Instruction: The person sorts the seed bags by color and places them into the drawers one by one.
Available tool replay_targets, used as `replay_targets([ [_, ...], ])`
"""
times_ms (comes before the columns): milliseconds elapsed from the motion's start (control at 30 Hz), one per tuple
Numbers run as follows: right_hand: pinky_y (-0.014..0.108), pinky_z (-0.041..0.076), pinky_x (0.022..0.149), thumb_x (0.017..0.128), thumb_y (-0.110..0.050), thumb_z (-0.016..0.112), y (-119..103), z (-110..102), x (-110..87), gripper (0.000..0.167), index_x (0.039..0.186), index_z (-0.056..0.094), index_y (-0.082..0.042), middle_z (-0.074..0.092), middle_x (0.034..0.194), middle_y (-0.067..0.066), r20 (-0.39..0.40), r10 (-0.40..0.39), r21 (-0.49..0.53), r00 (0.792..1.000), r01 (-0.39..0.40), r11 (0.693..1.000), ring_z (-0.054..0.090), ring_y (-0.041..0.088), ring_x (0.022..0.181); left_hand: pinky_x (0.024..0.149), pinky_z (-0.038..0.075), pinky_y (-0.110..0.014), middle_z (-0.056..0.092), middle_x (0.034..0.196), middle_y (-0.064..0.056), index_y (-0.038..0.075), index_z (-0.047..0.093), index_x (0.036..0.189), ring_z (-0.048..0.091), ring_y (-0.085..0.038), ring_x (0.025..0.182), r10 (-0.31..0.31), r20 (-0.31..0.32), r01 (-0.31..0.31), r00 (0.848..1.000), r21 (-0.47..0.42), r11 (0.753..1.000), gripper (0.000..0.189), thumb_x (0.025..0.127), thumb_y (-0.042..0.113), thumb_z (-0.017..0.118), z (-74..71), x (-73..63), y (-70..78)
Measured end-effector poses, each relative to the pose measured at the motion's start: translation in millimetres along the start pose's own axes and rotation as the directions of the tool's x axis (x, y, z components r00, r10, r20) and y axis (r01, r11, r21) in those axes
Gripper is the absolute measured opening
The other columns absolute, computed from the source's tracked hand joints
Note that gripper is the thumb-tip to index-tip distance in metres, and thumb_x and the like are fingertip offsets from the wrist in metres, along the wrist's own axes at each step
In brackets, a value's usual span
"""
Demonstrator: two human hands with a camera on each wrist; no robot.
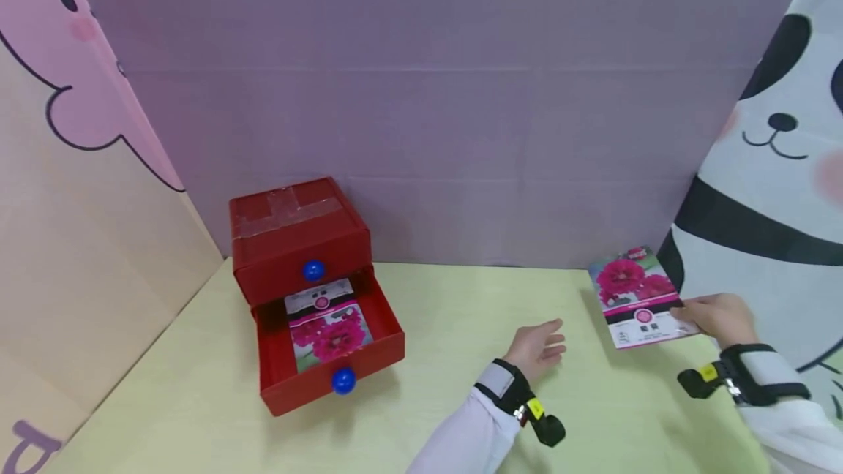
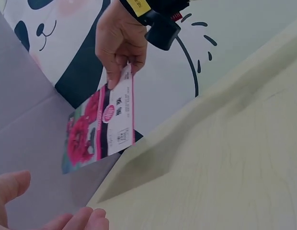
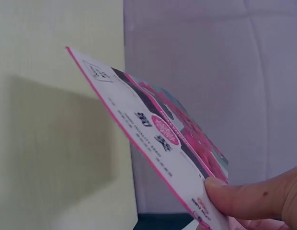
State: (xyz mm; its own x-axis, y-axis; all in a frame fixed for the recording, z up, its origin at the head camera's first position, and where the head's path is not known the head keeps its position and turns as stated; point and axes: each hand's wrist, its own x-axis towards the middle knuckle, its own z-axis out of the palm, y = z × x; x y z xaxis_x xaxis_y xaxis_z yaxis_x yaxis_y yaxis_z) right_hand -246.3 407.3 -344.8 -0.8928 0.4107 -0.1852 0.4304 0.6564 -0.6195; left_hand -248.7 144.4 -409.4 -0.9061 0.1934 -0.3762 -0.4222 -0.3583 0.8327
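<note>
My right hand pinches a flat seed packet by its lower right corner, thumb on the printed face. The packet has pink flowers and a white and black label; it is held above the table at the right, its shadow below. In the right wrist view the thumb presses on the packet. My left hand hovers over the middle of the table with fingers spread and nothing in it. A second flower packet lies in the pulled-out lower drawer of a red box.
The red drawer box stands at the left back, its upper drawer closed, with blue round knobs. A purple-grey cloth wall closes off the back. Printed cloths with a panda and a pink figure hang at the sides.
</note>
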Motion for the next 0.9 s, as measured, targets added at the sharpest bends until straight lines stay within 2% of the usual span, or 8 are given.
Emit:
replay_targets([
  [167, 0.039, 0.041, 0.065, 0.081, -0.029, 0.064, -21.3, 6.8, -10.4, 0.065, 0.120, 0.044, 0.019, 0.059, 0.088, 0.027, 0.012, -0.047, 0.025, 0.999, 0.046, 0.999, 0.048, 0.038, 0.084, 0.089, 0.047, -0.044, 0.060, 0.104, -0.026, -0.009, 0.056, 0.111, 0.057, -0.039, 0.099, 0.017, 0.001, -0.017, 1.000, 0.001, 1.000, 0.036, 0.084, 0.014, 0.064, -2.6, 3.0, 1.1],
  [333, 0.040, 0.041, 0.067, 0.083, -0.029, 0.063, -37.8, 15.3, -21.3, 0.062, 0.119, 0.045, 0.018, 0.058, 0.092, 0.028, 0.043, -0.114, 0.031, 0.993, 0.113, 0.993, 0.048, 0.038, 0.086, 0.087, 0.048, -0.041, 0.062, 0.104, -0.021, -0.007, 0.060, 0.107, 0.059, -0.034, 0.094, 0.039, -0.006, -0.039, 0.999, 0.008, 0.999, 0.033, 0.083, 0.014, 0.065, -2.3, 2.6, 3.1],
  [567, 0.037, 0.040, 0.068, 0.084, -0.024, 0.062, -60.5, 29.7, -34.3, 0.055, 0.116, 0.049, 0.018, 0.058, 0.095, 0.028, 0.031, -0.192, 0.054, 0.981, 0.191, 0.980, 0.050, 0.035, 0.085, 0.085, 0.050, -0.035, 0.063, 0.097, -0.013, -0.005, 0.061, 0.106, 0.061, -0.027, 0.090, 0.073, 0.034, -0.072, 0.997, -0.031, 0.997, 0.025, 0.084, 0.005, 0.061, -2.6, 1.7, 7.0],
  [767, 0.037, 0.040, 0.069, 0.084, -0.025, 0.062, -70.9, 38.7, -41.5, 0.054, 0.116, 0.050, 0.017, 0.060, 0.096, 0.027, 0.037, -0.208, 0.088, 0.977, 0.204, 0.975, 0.052, 0.033, 0.084, 0.081, 0.051, -0.034, 0.065, 0.092, -0.014, -0.007, 0.059, 0.106, 0.062, -0.022, 0.081, 0.121, 0.082, -0.117, 0.989, -0.056, 0.992, 0.024, 0.086, 0.006, 0.060, -2.9, 0.5, 9.8],
  [900, 0.035, 0.040, 0.068, 0.083, -0.024, 0.063, -72.8, 44.4, -42.4, 0.054, 0.117, 0.050, 0.017, 0.062, 0.092, 0.025, 0.032, -0.206, 0.106, 0.978, 0.202, 0.974, 0.054, 0.030, 0.081, 0.076, 0.053, -0.033, 0.066, 0.088, -0.014, -0.008, 0.061, 0.102, 0.062, -0.019, 0.076, 0.134, 0.078, -0.129, 0.988, -0.071, 0.989, 0.021, 0.085, 0.003, 0.060, -2.8, -0.2, 10.8],
])
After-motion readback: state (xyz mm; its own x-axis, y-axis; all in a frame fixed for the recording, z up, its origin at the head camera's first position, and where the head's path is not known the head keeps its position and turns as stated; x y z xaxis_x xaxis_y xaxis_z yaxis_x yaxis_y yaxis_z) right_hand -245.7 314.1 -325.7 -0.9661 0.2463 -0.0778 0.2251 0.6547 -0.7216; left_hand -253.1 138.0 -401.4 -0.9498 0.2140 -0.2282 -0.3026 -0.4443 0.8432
